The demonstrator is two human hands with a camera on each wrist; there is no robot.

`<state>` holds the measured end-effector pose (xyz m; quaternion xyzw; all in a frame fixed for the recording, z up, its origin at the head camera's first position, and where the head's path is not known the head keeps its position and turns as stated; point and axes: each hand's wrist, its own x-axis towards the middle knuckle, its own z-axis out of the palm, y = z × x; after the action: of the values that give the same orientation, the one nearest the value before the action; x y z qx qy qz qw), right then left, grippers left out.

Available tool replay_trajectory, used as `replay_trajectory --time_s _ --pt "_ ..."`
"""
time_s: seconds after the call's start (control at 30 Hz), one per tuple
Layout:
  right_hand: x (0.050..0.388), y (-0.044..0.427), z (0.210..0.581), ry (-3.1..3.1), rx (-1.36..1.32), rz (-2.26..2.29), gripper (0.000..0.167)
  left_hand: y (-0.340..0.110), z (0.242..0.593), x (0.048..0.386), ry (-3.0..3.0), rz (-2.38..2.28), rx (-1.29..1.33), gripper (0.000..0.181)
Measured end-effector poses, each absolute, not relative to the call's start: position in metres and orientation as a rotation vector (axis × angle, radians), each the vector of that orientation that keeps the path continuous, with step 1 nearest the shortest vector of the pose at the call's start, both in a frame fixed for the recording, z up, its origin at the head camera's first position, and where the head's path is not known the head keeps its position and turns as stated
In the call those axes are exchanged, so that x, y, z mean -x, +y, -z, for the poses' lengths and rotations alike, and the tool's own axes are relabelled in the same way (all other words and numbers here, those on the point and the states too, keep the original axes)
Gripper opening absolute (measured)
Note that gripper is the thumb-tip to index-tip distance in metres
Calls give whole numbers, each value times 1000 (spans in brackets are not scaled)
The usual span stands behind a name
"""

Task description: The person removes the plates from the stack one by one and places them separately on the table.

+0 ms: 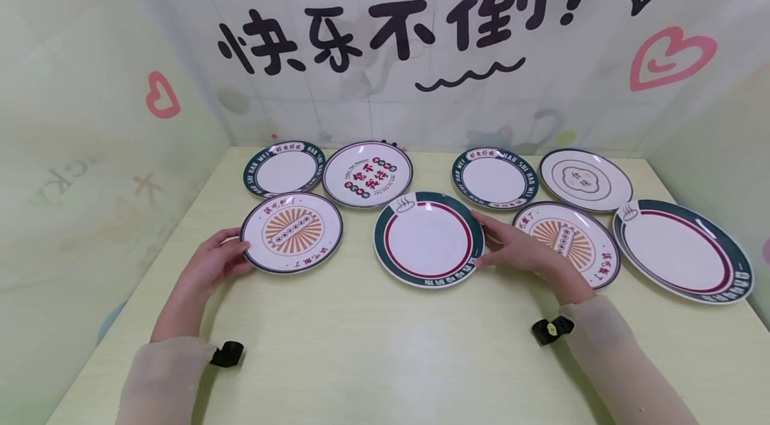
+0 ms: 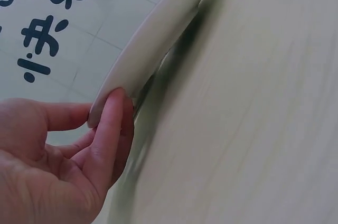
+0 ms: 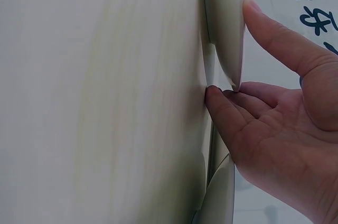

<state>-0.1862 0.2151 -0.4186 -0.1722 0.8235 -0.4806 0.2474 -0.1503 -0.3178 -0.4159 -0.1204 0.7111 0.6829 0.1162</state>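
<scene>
My left hand (image 1: 216,258) pinches the left rim of a white plate with an orange sunburst print (image 1: 296,232). In the left wrist view, the thumb lies on one face of that plate (image 2: 142,49) and fingers on the underside, with shadow between plate and table. At the right rim of a plate with a green border and red ring (image 1: 429,238) is my right hand (image 1: 517,248). Its thumb and fairly straight fingers touch the edge of this plate (image 3: 227,23) in the right wrist view. Part of another sunburst plate (image 1: 595,248) is hidden behind the right hand.
Along the back stand two green-bordered lettered plates (image 1: 283,171) and a white plate with red characters (image 1: 368,174). A plate with a grey emblem (image 1: 586,181) is at back right. A large green-bordered oval plate (image 1: 682,251) lies at the table's (image 1: 385,358) right edge.
</scene>
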Motion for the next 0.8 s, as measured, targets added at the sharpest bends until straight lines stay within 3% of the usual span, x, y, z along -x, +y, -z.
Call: replay_trajectory --time_s 0.33,0.8 --pt "186 214 418 2259 463 1296 98 -319 420 157 2193 -1792 377 68" --pt "191 223 417 2273 506 1303 93 -314 410 164 2470 -1441 391 60"
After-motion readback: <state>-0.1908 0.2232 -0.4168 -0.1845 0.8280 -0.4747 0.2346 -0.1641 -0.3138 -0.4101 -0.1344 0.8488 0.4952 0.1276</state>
